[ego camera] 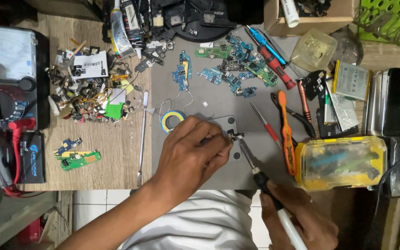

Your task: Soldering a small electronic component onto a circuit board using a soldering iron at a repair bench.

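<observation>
Illumination: bright, even, overhead; colours slightly warm. Shadows soft, short, falling under left hand point(193, 155) and right hand point(302, 222). Glare on multimeter point(8, 53) face, washed out. Centre sharp; wide-angle stretch at edges, bottom corners dimmer, slightly soft. No motion blur.

i'm seeing a matt grey mat point(200, 99) over grainy bare wood on the workbench point(112, 153); the soldering iron point(274, 203) has a dull metal tip and a glossy white plastic handle.
</observation>
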